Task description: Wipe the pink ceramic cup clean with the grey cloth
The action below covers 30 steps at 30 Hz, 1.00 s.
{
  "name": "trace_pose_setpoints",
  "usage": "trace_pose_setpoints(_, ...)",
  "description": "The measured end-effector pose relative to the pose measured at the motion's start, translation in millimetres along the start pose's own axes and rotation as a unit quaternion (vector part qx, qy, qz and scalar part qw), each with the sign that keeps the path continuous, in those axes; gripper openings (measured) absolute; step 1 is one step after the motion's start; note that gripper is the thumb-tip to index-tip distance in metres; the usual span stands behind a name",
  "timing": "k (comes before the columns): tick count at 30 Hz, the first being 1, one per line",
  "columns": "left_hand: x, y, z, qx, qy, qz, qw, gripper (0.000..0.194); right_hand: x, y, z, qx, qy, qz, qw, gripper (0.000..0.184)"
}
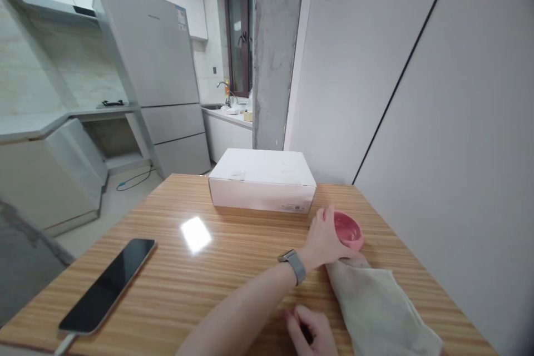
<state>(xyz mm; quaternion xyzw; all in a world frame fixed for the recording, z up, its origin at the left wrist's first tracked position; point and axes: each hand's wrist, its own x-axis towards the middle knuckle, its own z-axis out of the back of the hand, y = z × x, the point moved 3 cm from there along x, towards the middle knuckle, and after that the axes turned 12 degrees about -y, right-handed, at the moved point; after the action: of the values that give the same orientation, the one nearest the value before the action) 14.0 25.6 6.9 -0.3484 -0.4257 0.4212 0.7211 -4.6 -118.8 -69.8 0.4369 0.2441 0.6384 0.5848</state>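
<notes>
My left hand (323, 242), with a grey watch on the wrist, reaches across the wooden table (208, 283) and is wrapped round a small pink bowl (348, 229), thumb on top. The bowl sits at the far end of a pale grey-green cloth (375, 306) that lies on the table's right side. My right hand (312, 331) is at the bottom edge beside the cloth's left border. Its fingers are curled, with something dark between them that I cannot make out.
A closed white cardboard box (262, 181) stands at the table's far edge, just behind the bowl. A dark phone (110, 283) with a cable lies at the left. A white wall (438, 122) runs along the right side. Fridge (158, 78) and kitchen counters stand beyond.
</notes>
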Motion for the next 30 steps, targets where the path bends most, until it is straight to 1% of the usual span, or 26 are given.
trace_pose_setpoints(3,2,6,-8.0,-0.012,-0.042,-0.001,0.999,0.122,0,1,0,0.003,0.002,0.01,1.0,0.041)
trace_pose_setpoints(5,2,7,-7.1,-0.013,-0.073,-0.006,0.997,0.116,0,3,1,0.004,0.006,0.01,1.0,0.041)
trace_pose_setpoints(7,0,5,0.5,-0.023,-0.098,-0.008,0.995,0.112,1,6,2,0.005,0.009,0.005,1.0,0.041)
trace_pose_setpoints(9,-5,3,17.1,-0.037,-0.124,-0.014,0.991,0.106,2,9,4,0.011,0.01,-0.002,1.0,0.043)
trace_pose_setpoints(10,-8,2,29.0,-0.046,-0.138,-0.018,0.989,0.102,2,10,5,0.017,0.013,-0.005,1.0,0.043)
trace_pose_setpoints(12,-17,1,59.5,-0.063,-0.169,-0.022,0.983,0.098,4,12,6,0.027,0.017,-0.01,0.999,0.044)
trace_pose_setpoints(14,-28,3,96.9,-0.081,-0.208,-0.019,0.975,0.095,5,13,6,0.035,0.021,-0.012,0.999,0.045)
trace_pose_setpoints(16,-40,9,137.9,-0.085,-0.251,-0.006,0.964,0.092,5,13,5,0.043,0.02,-0.015,0.999,0.046)
trace_pose_setpoints(18,-50,20,178.4,-0.066,-0.289,0.012,0.955,0.091,4,14,3,0.054,0.005,-0.022,0.998,0.046)
trace_pose_setpoints(20,-60,37,216.2,-0.028,-0.343,0.024,0.939,0.087,1,14,2,0.065,-0.02,-0.031,0.997,0.046)
trace_pose_setpoints(22,-69,58,247.0,0.021,-0.388,0.04,0.921,0.083,0,15,0,0.075,-0.041,-0.035,0.996,0.047)
trace_pose_setpoints(24,-77,80,269.2,0.062,-0.414,0.054,0.907,0.08,0,16,-1,0.082,-0.048,-0.037,0.995,0.047)
trace_pose_setpoints(26,-85,100,283.8,0.1,-0.431,0.071,0.894,0.08,0,16,-2,0.083,-0.048,-0.04,0.995,0.048)
trace_pose_setpoints(28,-92,115,292.6,0.131,-0.442,0.085,0.883,0.079,0,16,-1,0.078,-0.044,-0.04,0.995,0.049)
trace_pose_setpoints(30,-97,124,297.0,0.156,-0.445,0.09,0.877,0.078,0,17,-1,0.075,-0.044,-0.038,0.995,0.05)
